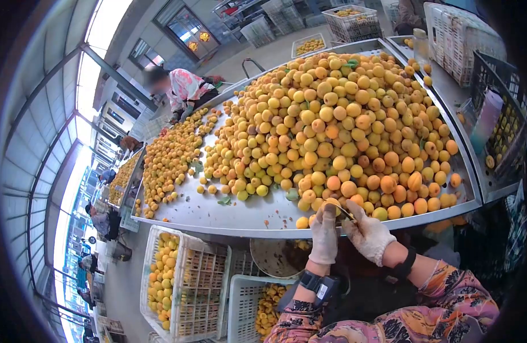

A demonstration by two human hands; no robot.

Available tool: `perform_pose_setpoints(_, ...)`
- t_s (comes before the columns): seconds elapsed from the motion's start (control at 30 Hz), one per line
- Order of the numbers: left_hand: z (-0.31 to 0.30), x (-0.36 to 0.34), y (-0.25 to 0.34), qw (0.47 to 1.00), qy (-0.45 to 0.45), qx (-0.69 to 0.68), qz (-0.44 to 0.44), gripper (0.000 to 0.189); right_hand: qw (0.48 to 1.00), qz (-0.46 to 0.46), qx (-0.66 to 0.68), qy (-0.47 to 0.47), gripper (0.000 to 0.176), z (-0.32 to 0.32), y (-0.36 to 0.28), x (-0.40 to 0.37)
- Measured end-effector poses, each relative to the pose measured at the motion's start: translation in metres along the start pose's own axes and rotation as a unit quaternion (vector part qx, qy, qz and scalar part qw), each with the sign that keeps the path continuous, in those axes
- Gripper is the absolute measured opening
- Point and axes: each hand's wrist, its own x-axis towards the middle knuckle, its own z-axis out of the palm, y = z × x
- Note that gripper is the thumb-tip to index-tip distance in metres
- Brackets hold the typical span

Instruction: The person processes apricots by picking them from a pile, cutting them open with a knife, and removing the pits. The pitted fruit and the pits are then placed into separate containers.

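Note:
Both of my hands wear whitish work gloves with dirty fingertips, held together at the table's near edge. My left hand (323, 235) is closed around an apricot (332, 203), its thumb up along the fruit. Beside it, my right hand (368, 235) pinches a thin, dark, blade-like tool (346, 212) against the fruit; the fingers hide most of it. A large heap of yellow-orange apricots (332, 120) lies just beyond my hands on the metal sorting table (198, 212).
Below the table edge stand a white crate of whole apricots (184, 286), a white crate with cut fruit pieces (240, 306) and a round basin (269, 256). A black crate (503, 103) with a tumbler (487, 117) is at right. Another person (186, 91) works across the table.

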Motion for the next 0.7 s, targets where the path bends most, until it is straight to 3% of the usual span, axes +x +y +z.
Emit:
perform_pose_setpoints(0.07,0.002,0.001,0.006,0.999,-0.006,-0.039,0.01,0.053,0.999,-0.039,0.001,0.016,0.061,0.0,0.003,0.003)
perform_pose_setpoints(0.17,0.008,-0.001,0.01,0.99,0.078,-0.03,0.11,0.057,0.999,-0.028,-0.022,0.002,0.059,-0.001,0.0,0.003)
perform_pose_setpoints(0.27,0.0,0.0,-0.017,0.991,0.055,-0.115,0.05,0.052,1.0,-0.013,-0.015,0.002,0.056,-0.001,-0.012,-0.001)
perform_pose_setpoints(0.4,0.003,0.002,-0.029,0.994,0.041,-0.096,0.043,0.043,1.0,0.009,-0.015,0.011,0.054,0.009,-0.002,-0.001)
perform_pose_setpoints(0.47,0.007,0.0,-0.015,0.997,0.034,-0.064,-0.005,0.038,0.998,-0.042,0.017,0.053,0.054,0.016,0.016,0.005)
perform_pose_setpoints(0.5,0.008,0.002,-0.013,0.996,-0.009,-0.012,0.093,0.04,0.998,-0.042,0.017,0.052,0.054,0.014,0.015,0.006)
perform_pose_setpoints(0.7,0.011,-0.005,-0.01,0.992,0.046,-0.051,0.102,0.043,0.998,-0.056,0.016,0.035,0.056,0.006,0.003,0.001)
